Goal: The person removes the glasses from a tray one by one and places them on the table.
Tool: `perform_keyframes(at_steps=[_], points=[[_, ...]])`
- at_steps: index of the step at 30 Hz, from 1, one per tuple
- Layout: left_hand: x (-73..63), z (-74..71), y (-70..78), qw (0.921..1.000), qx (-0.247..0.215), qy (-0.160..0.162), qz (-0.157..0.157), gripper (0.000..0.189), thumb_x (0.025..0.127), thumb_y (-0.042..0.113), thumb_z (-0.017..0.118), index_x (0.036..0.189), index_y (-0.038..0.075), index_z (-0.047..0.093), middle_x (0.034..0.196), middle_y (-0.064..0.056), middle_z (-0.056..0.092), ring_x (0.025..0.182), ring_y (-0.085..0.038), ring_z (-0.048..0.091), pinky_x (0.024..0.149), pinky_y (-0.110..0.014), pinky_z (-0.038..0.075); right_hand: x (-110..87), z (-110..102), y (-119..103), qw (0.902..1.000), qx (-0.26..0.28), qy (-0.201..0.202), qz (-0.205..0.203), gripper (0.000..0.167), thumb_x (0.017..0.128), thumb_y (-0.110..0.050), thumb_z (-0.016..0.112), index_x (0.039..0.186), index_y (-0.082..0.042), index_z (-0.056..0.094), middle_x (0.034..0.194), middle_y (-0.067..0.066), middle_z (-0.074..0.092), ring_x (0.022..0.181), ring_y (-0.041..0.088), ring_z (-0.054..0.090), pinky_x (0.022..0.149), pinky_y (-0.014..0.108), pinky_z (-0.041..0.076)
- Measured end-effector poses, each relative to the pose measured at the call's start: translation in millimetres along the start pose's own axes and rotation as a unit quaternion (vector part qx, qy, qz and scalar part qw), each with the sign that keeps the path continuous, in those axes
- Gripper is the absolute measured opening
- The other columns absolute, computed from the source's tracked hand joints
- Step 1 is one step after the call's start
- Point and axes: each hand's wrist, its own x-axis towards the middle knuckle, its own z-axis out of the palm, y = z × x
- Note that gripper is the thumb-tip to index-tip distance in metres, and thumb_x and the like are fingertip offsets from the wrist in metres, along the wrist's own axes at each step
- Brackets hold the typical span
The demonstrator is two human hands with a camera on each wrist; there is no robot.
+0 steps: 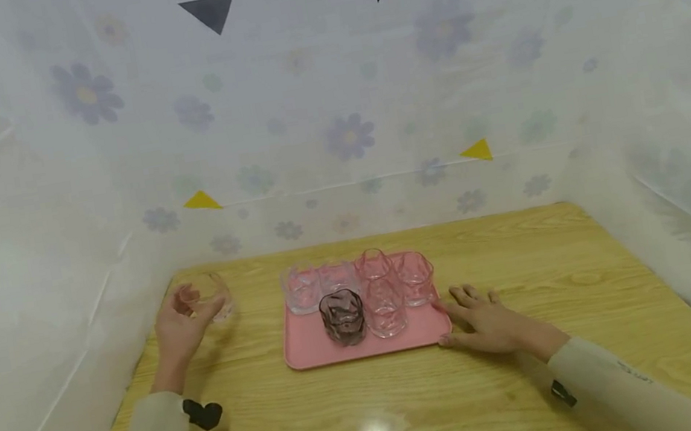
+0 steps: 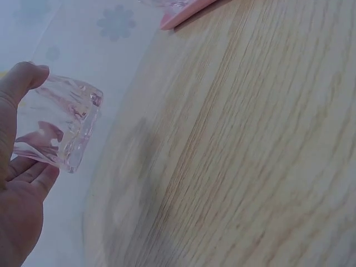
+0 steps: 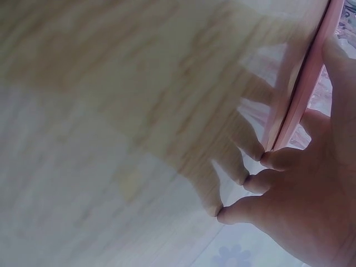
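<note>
My left hand (image 1: 182, 324) grips a clear, faintly pink-tinted drinking glass (image 1: 217, 296) between thumb and fingers, at the table's left side. In the left wrist view the glass (image 2: 64, 119) is tipped sideways above the wood. At the middle of the table lies a pink tray (image 1: 313, 356) bearing several faceted glasses. Two clear glasses (image 1: 301, 290) stand at its back left, a dark grey glass (image 1: 343, 317) in front, and pink glasses (image 1: 415, 280) on the right. My right hand (image 1: 488, 325) touches the tray's right edge, its fingers spread and some fingertips on the table (image 3: 167, 128).
White flower-patterned sheeting (image 1: 327, 98) encloses the wooden table (image 1: 375, 399) at the back and both sides. Yellow and black triangles mark the sheeting. Bare wood shows between the left hand and the tray, and to the right of the right hand.
</note>
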Motion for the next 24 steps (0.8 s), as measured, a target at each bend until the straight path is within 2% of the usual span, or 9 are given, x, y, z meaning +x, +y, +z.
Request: perform_keyframes(at_steps=[6, 9, 13, 16, 20, 24], points=[[4.1, -6.6, -4.0, 0.9995, 0.010, 0.020, -0.024, 0.083, 0.093, 0.045, 0.080, 0.157, 0.008, 0.041, 0.141, -0.011, 0.053, 0.122, -0.014, 0.052, 0.096, -0.022, 0.046, 1.9, 0, -1, 1.0000, -0.005, -0.005, 0.004, 0.082, 0.102, -0.067, 0.054, 0.167, -0.022, 0.033, 0.172, 0.030, 0.018, 0.159, 0.055, 0.009, 0.118, 0.085, 0.004], [8.1, -9.8, -9.3, 0.9988, 0.010, 0.036, -0.032, 0.084, 0.093, 0.046, 0.080, 0.156, 0.006, 0.042, 0.145, -0.012, 0.051, 0.122, -0.016, 0.050, 0.098, -0.027, 0.045, 1.9, 1, 0, 1.0000, -0.008, -0.003, 0.002, 0.083, 0.101, -0.068, 0.054, 0.167, -0.021, 0.034, 0.171, 0.031, 0.019, 0.159, 0.056, 0.010, 0.116, 0.087, 0.005], [12.2, -13.3, -14.7, 0.9970, 0.014, 0.066, -0.039, 0.084, 0.092, 0.045, 0.081, 0.155, 0.005, 0.044, 0.145, -0.011, 0.052, 0.120, -0.017, 0.050, 0.095, -0.025, 0.042, 1.6, 3, 3, 0.9999, -0.005, -0.005, 0.007, 0.084, 0.101, -0.070, 0.054, 0.167, -0.022, 0.033, 0.172, 0.030, 0.018, 0.160, 0.054, 0.009, 0.118, 0.085, 0.004], [13.7, -16.8, -16.3, 0.9953, 0.020, 0.084, -0.044, 0.082, 0.091, 0.044, 0.082, 0.153, 0.005, 0.045, 0.141, -0.011, 0.053, 0.113, -0.013, 0.050, 0.090, -0.022, 0.042, 1.8, 3, 5, 1.0000, -0.001, -0.005, 0.007, 0.085, 0.100, -0.071, 0.054, 0.167, -0.023, 0.033, 0.172, 0.029, 0.018, 0.160, 0.053, 0.009, 0.118, 0.085, 0.003], [12.9, -21.0, -17.2, 0.9944, 0.022, 0.086, -0.057, 0.084, 0.092, 0.042, 0.081, 0.156, 0.004, 0.043, 0.143, -0.013, 0.053, 0.108, -0.009, 0.050, 0.084, -0.014, 0.042, 1.8, 3, 4, 1.0000, -0.001, -0.002, 0.003, 0.084, 0.100, -0.070, 0.054, 0.167, -0.022, 0.035, 0.172, 0.030, 0.020, 0.160, 0.054, 0.011, 0.117, 0.086, 0.005], [11.4, -22.8, -18.8, 0.9934, 0.022, 0.088, -0.070, 0.084, 0.093, 0.040, 0.081, 0.157, 0.002, 0.041, 0.147, -0.016, 0.051, 0.114, -0.013, 0.050, 0.086, -0.014, 0.041, 1.4, 1, 3, 1.0000, 0.002, -0.005, 0.003, 0.083, 0.101, -0.069, 0.054, 0.167, -0.022, 0.034, 0.172, 0.030, 0.019, 0.160, 0.054, 0.010, 0.117, 0.086, 0.005]])
